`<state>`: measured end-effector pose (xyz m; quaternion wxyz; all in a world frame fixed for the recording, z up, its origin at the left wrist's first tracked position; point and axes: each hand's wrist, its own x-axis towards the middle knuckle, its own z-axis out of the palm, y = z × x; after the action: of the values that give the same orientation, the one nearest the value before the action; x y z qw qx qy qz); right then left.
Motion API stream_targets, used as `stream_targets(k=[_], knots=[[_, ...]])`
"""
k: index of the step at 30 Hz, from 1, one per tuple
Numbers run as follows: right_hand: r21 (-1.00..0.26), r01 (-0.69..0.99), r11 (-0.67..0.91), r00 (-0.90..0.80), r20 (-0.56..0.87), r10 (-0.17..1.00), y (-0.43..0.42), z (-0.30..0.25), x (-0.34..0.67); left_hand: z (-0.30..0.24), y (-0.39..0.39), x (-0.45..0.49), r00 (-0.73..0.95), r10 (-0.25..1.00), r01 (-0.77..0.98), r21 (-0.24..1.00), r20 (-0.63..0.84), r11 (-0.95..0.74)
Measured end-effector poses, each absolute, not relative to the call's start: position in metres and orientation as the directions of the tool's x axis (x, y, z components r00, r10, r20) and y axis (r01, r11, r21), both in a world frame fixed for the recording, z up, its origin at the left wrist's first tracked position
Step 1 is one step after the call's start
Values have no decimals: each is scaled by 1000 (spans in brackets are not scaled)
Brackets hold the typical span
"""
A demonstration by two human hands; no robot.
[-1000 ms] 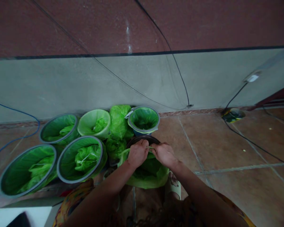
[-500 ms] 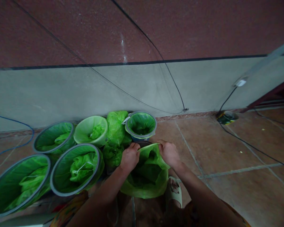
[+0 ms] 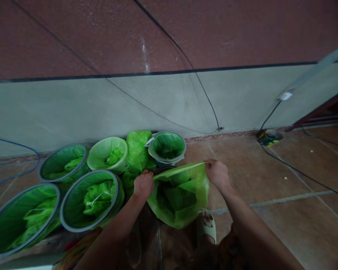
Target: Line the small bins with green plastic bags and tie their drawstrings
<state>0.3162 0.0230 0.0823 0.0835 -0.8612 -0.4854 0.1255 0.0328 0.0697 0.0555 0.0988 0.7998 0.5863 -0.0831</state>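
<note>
A thin green plastic bag (image 3: 183, 219) hangs wide between my hands, its mouth stretched and facing up toward me. My left hand (image 3: 144, 184) is closed on the rim at the left. The far right part of the rim is pinched in my right hand (image 3: 217, 173). Behind the bag a dark round rim (image 3: 165, 169) shows in part; the rest of it is hidden. Just beyond stands a small bin (image 3: 169, 163) lined with green plastic. Close by on the left, a bunched green bag (image 3: 138, 150) leans near the wall.
Several lined bins stand at the left, among them a grey-rimmed bin (image 3: 62, 213) and a pale green bin (image 3: 90, 159). A blue cable (image 3: 15, 141) lies far left. On the right, a tin can (image 3: 270, 137) and a black cable (image 3: 301, 169) are on the tiled floor (image 3: 298, 221).
My hands have moved apart, the left one leftward and the right one rightward and up. The bag's rim has been pulled from a narrow opening into a wide, taut one.
</note>
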Motion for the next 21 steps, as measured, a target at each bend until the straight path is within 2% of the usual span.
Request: stream_targets(k=[4,10,13,17,21], knots=[[-158,801,-578,538,-235,810,19,84,335,56,75,18,231,929,970,0,-288,-241],[32,755,-655,580,-499,644,8,78,364,64,86,2,91,922,993,-36,-376,-112],[20,755,-655,563,-530,634,5,70,375,64,91,-1,78,906,996,-9,-416,-89],[-21,722,-692,579,-528,621,4,59,387,61,97,-7,110,910,994,53,-400,-97],[-87,713,-696,574,-499,650,0,49,394,61,104,-15,131,917,981,181,-378,-66]])
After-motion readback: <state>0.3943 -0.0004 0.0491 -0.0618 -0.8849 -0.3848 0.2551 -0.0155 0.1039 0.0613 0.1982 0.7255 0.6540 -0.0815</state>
